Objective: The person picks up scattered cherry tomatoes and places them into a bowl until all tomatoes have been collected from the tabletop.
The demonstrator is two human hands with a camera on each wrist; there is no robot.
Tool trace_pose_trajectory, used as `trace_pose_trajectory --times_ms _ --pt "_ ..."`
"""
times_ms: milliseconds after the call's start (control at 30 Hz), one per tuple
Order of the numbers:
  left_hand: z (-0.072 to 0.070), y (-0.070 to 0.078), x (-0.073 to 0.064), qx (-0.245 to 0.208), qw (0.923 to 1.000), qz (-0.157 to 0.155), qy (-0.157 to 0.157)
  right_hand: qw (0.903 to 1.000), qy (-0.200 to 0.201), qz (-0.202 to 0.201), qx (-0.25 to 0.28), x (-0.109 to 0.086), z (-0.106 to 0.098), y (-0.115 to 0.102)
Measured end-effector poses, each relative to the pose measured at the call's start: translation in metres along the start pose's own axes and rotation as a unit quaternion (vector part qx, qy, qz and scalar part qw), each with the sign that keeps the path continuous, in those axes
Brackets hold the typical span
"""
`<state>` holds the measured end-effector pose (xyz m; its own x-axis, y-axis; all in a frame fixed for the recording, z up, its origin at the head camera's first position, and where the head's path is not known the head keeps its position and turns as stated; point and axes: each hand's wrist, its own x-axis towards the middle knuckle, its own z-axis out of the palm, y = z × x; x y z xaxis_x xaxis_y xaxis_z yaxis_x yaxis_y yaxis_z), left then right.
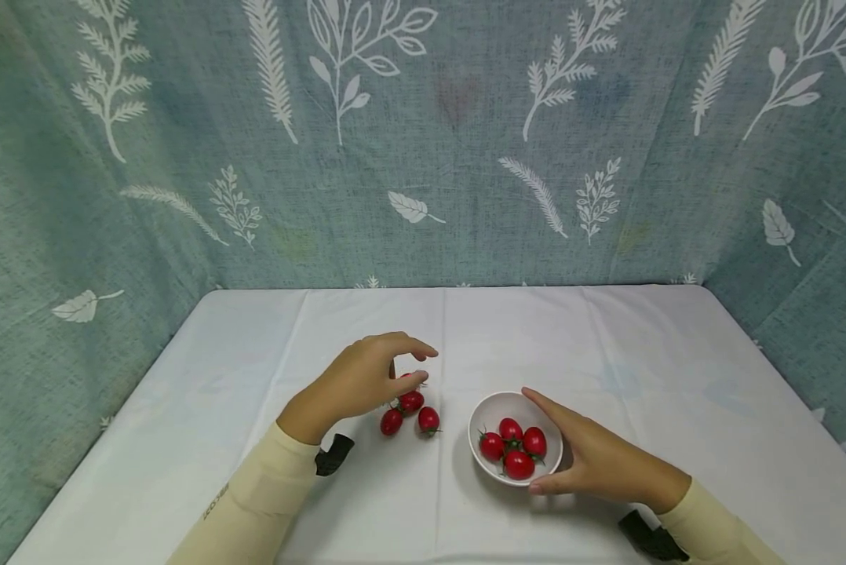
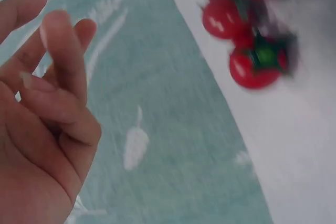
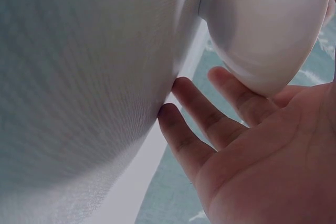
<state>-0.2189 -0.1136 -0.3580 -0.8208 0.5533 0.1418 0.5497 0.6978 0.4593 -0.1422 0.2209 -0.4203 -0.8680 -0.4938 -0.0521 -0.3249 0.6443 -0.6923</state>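
The left hand [image 1: 359, 377], half open and holding nothing, hovers over loose tomatoes [image 1: 412, 402], nearer the table's [image 1: 253, 494] left edge. Nearer the right edge, the right hand [image 1: 599, 459] grips a white bowl [image 1: 492, 410] containing four tomatoes [image 1: 519, 464].

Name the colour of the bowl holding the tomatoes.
The bowl is white, clearest in the head view.

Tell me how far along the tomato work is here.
Apparently done: four tomatoes lie in the white bowl. In hand: the right grip holds the bowl; the left grip, empty, hovers by the loose tomatoes. Probably remaining: those loose ones, at least four, on the white cloth.
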Motion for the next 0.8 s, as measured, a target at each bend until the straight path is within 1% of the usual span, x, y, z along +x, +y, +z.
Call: trace_pose_trajectory --times_ms 167,333,433,533,667,800 --pt "-0.007 -0.025 -0.001 -0.028 0.998 -0.047 -0.032 1.0 -0.001 0.006 0.004 0.001 -0.001 0.001" --pt "-0.007 -0.042 -0.001 -0.003 0.9936 -0.088 -0.07 1.0 0.001 0.008 -0.001 0.0 -0.001 0.002" --pt "-0.006 -0.048 -0.001 0.009 0.9879 -0.122 -0.095 0.9999 0.0 0.01 -0.002 -0.001 -0.001 0.002" --pt "-0.004 -0.052 0.0 0.004 0.9813 -0.152 -0.117 0.9999 0.0 0.01 -0.004 -0.001 -0.001 0.002" --pt "-0.003 -0.056 -0.001 -0.005 0.9774 -0.167 -0.129 1.0 0.003 0.005 -0.007 0.0 0.0 0.002" --pt "-0.002 -0.059 -0.002 -0.015 0.976 -0.173 -0.132 1.0 0.004 0.002 -0.006 0.001 0.001 0.001"
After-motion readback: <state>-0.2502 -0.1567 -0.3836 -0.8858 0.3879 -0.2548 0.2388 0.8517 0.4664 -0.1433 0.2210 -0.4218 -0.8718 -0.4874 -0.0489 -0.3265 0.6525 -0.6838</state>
